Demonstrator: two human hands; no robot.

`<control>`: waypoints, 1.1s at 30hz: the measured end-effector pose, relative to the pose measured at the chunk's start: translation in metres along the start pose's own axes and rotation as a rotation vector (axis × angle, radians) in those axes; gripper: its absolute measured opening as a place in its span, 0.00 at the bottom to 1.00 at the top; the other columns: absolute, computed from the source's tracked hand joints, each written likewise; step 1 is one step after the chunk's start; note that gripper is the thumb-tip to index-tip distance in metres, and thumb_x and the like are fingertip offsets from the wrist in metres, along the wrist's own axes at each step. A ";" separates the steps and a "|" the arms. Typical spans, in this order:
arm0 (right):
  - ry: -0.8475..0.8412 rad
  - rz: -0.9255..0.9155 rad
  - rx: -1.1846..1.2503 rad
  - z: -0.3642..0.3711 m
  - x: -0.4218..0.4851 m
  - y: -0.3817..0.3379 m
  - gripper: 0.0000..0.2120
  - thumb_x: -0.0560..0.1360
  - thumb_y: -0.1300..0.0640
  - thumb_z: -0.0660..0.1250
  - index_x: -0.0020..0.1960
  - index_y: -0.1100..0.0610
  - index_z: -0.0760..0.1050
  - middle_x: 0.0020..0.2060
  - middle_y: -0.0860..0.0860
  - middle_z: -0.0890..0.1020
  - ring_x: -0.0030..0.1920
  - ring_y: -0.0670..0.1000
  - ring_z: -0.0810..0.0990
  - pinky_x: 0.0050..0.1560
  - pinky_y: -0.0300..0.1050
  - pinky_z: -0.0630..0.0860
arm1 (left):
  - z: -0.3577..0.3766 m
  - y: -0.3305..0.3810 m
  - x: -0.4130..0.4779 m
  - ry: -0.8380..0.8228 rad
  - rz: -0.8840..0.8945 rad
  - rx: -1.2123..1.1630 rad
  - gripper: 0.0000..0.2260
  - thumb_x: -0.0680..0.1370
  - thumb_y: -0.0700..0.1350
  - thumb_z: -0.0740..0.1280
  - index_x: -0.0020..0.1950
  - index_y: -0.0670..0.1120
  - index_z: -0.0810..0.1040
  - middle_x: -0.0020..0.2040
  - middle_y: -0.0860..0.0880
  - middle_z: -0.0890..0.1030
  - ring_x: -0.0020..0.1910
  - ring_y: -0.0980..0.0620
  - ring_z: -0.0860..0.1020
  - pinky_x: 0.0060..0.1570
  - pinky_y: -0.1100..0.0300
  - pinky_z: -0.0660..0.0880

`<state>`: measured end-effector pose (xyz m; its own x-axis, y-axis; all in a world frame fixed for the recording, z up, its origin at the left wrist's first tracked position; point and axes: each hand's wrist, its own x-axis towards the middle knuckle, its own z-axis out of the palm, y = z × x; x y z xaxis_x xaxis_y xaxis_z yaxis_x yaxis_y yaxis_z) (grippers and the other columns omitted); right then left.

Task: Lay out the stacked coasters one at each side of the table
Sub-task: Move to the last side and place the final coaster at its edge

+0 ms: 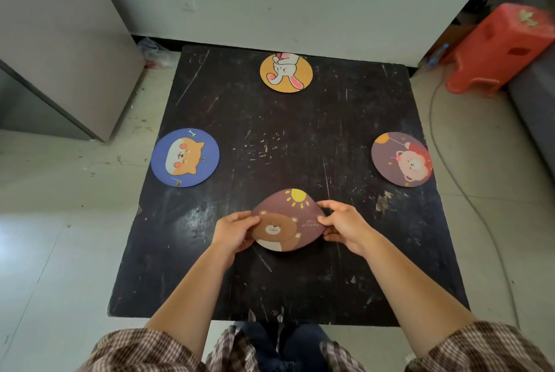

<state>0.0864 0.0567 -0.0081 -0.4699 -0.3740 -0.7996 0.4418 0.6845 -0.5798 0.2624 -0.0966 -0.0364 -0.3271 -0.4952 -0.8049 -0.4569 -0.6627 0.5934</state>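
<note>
A black scratched table [285,143] carries round coasters. An orange rabbit coaster [286,72] lies at the far edge. On the left edge rests a blue dog coaster [185,157], and on the right edge a purple coaster with a pink bear [401,159]. Near me, a purple bear-and-sun coaster [288,220] is held by both hands. My left hand [232,232] grips its left rim and my right hand [345,226] grips its right rim. Whether it touches the tabletop I cannot tell.
A grey cabinet [60,50] stands on the floor to the left. A red plastic stool [498,50] sits at the back right beside a grey sofa edge [537,107]. A cable [468,191] runs along the floor on the right.
</note>
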 end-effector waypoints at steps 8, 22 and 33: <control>0.067 -0.035 -0.186 -0.010 -0.019 0.046 0.12 0.76 0.60 0.66 0.58 0.53 0.77 0.45 0.53 0.82 0.42 0.51 0.80 0.35 0.41 0.74 | -0.004 -0.052 -0.027 -0.032 0.050 0.211 0.06 0.70 0.39 0.74 0.41 0.44 0.78 0.28 0.48 0.80 0.26 0.54 0.76 0.30 0.61 0.73; 0.146 -0.082 -0.140 -0.008 -0.043 0.102 0.15 0.72 0.65 0.70 0.59 0.59 0.76 0.50 0.55 0.82 0.48 0.52 0.80 0.39 0.42 0.76 | 0.014 -0.114 -0.067 0.220 0.239 0.308 0.05 0.71 0.40 0.73 0.44 0.43 0.79 0.34 0.46 0.80 0.28 0.53 0.75 0.32 0.62 0.72; 0.231 -0.095 -0.176 -0.006 -0.046 0.112 0.10 0.72 0.66 0.70 0.52 0.58 0.78 0.49 0.56 0.82 0.50 0.54 0.80 0.56 0.54 0.78 | 0.017 -0.118 -0.071 0.301 0.282 0.524 0.07 0.71 0.44 0.73 0.47 0.45 0.79 0.41 0.47 0.83 0.41 0.47 0.81 0.46 0.51 0.78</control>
<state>0.1526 0.1544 -0.0353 -0.6728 -0.3031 -0.6748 0.2580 0.7588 -0.5981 0.3251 0.0262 -0.0492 -0.2822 -0.7954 -0.5364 -0.7541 -0.1618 0.6365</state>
